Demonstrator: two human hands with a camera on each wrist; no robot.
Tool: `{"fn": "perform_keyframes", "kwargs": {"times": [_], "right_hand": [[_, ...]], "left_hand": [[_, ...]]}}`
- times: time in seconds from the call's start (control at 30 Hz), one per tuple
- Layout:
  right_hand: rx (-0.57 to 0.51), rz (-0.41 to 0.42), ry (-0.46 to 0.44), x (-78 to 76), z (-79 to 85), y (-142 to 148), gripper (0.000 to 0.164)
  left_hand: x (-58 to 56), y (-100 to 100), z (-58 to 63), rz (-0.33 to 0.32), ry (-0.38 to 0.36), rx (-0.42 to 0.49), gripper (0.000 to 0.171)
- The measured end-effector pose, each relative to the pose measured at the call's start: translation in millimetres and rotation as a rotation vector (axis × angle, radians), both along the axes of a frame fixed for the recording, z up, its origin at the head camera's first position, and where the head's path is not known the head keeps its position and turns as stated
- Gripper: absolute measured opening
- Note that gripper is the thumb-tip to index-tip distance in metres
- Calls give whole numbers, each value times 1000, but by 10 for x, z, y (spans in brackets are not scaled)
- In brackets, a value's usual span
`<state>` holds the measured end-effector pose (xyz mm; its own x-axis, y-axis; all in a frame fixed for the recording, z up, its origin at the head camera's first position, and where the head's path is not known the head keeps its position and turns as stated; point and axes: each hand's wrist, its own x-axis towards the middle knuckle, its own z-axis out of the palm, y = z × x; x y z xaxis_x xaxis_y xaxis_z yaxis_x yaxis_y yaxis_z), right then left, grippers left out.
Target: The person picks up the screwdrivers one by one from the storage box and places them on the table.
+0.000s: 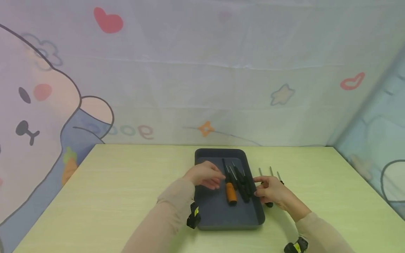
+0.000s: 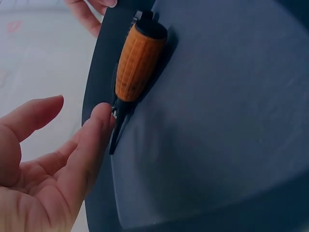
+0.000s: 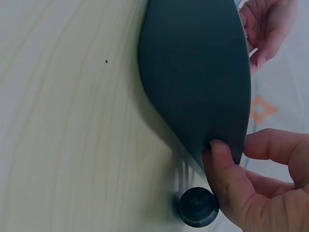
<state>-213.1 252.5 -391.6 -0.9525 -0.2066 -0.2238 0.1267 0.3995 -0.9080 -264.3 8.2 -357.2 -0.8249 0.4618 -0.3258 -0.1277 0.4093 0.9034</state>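
Note:
A dark grey tray [image 1: 229,226] lies on the table with several screwdrivers in its right half. One has an orange handle [image 1: 231,194]; black-handled screwdrivers [image 1: 243,191] lie close beside it. Over the tray is my left hand [image 1: 207,175], fingers loosely extended; in the left wrist view its fingertips [image 2: 101,112] come right up to the shaft of the orange-handled screwdriver, and nothing is gripped. My right hand [image 1: 272,191] pinches the tray's right rim, its thumb and fingers on either side of the wall in the right wrist view. Partly hidden behind this hand are more screwdrivers [image 1: 269,204].
The pale wooden table [image 1: 133,189] extends to both sides of the tray. At its back edge hangs a printed cloth [image 1: 190,88] with cartoon figures. Each wrist wears a black camera strap [image 1: 193,216]. A dark round handle end [image 3: 198,208] stands out beside the tray wall.

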Motion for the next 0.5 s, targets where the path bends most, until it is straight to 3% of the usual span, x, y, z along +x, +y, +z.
{"fn": "perform_keyframes", "kwargs": {"times": [0.17, 0.37, 0.5], "right_hand": [[-3, -4, -2, -8, -6, -1, 55], [-1, -13, -6, -11, -1, -3, 54], [-5, -13, -8, -11, 7, -4, 54]], "left_hand": [[-16, 108, -42, 15, -12, -13, 35], [-54, 224, -47, 116, -50, 15, 46], [-80, 281, -51, 142, -69, 5, 49]]}}
